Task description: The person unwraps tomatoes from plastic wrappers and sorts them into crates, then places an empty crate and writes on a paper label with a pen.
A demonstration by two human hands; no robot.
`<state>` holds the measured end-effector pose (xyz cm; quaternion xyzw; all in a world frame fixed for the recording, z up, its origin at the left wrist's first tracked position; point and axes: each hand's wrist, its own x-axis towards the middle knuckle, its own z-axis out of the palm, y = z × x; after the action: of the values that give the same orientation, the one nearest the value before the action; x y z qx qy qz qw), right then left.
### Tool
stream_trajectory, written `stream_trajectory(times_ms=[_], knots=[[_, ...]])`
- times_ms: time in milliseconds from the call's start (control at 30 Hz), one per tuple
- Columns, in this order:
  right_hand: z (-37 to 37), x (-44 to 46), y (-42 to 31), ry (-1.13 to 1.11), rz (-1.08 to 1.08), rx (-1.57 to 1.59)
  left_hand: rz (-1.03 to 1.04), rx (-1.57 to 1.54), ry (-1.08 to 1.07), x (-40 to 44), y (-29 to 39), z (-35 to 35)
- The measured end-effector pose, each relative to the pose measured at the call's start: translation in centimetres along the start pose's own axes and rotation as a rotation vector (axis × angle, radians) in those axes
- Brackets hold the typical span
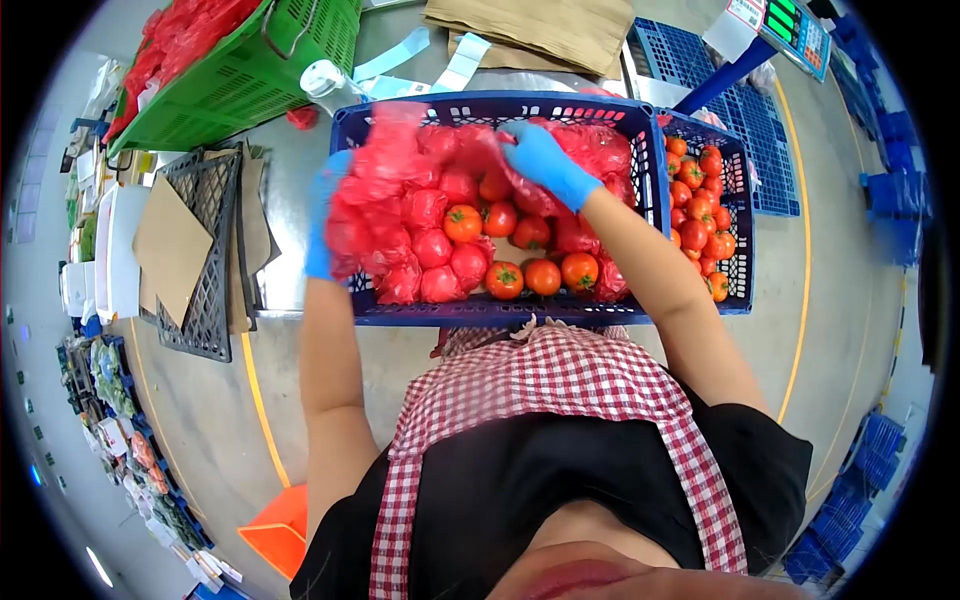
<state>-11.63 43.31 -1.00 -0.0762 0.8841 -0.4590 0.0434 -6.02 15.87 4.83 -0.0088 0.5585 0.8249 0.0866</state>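
A dark blue plastic crate (500,318) stands in front of me, holding loose tomatoes (543,278) and red plastic bags (432,248) wrapped around round produce. My left hand (325,215), in a blue glove, is at the crate's left side against a raised, blurred red plastic bag (375,195). Its fingers are mostly hidden behind the film, closed on it. Over the crate's back middle, my right hand (548,165), also gloved in blue, pinches red film above the tomatoes. Whether both hands hold the same bag is hard to make out.
Right of the crate sits a second blue crate (738,170) with tomatoes. A green crate (240,75) with red bags stands back left, near a white-lidded cup (325,80). Brown paper (540,30) lies behind; a scale (790,30) rises back right. Cardboard (172,250) leans left.
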Motion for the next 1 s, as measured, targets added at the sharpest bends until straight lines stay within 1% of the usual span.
stream_trajectory(times_ms=[33,100,133,167,233,333,433,467,567,600,633,700,767,833,867,900,933,967,1000], knots=[[-0.6,-1.6,-2.7,-0.047,-0.010,0.104,-0.057,-0.069,-0.039,1.0,-2.2,-0.5],[0.0,-3.0,-6.4,-0.195,-0.008,0.483,-0.113,-0.257,0.018,1.1,-3.9,5.2],[0.8,-3.5,-7.2,-0.210,0.010,0.704,-0.189,-0.474,-0.128,1.9,-6.9,5.3],[1.2,-3.9,-7.6,-0.114,0.001,0.778,-0.274,-0.556,-0.143,1.8,-8.5,6.3],[0.2,-4.0,-8.8,-0.091,0.049,1.009,-0.352,-0.574,-0.101,1.4,-9.8,7.8],[2.9,-2.4,-5.6,0.093,-0.150,0.738,-0.382,-0.556,-0.075,0.9,-10.0,8.2],[1.3,-2.9,-9.2,0.368,-0.618,-0.103,-0.370,-0.532,-0.067,0.2,-9.3,8.4],[1.5,-1.6,-10.6,0.408,-0.730,-0.199,-0.361,-0.528,-0.064,0.5,-8.9,7.9],[1.6,-0.4,-13.0,0.361,-0.739,-0.386,-0.295,-0.479,-0.045,1.2,-5.7,7.2],[1.8,-0.3,-13.6,0.349,-0.647,-0.345,-0.234,-0.447,-0.039,1.7,-3.6,7.0],[1.8,0.1,-14.2,0.327,-0.561,-0.106,-0.161,-0.413,-0.031,2.4,-1.1,6.5],[0.7,0.5,-15.2,0.264,-0.376,0.366,0.067,-0.312,-0.008,4.6,6.5,5.2],[-2.4,-1.2,-15.4,0.342,-0.387,0.286,0.341,-0.194,0.026,7.4,15.8,3.5],[-4.1,-2.3,-13.1,0.328,-0.309,0.309,0.604,-0.082,0.074,10.7,25.1,1.0],[-4.7,-3.0,-12.0,0.285,-0.232,0.398,0.721,-0.018,0.113,12.6,29.4,-0.7],[-5.2,-3.8,-10.7,0.242,-0.145,0.485,0.814,0.057,0.186,14.8,33.1,-2.8],[-5.6,-4.4,-9.5,0.248,-0.103,0.514,0.882,0.182,0.317,18.5,36.4,-5.8],[-6.3,-5.1,-9.1,0.262,-0.048,0.481,0.910,0.408,0.553,22.2,39.2,-10.2],[-6.9,-6.0,-8.1,0.300,-0.016,0.477,0.831,0.746,0.870,25.7,40.8,-14.8]])
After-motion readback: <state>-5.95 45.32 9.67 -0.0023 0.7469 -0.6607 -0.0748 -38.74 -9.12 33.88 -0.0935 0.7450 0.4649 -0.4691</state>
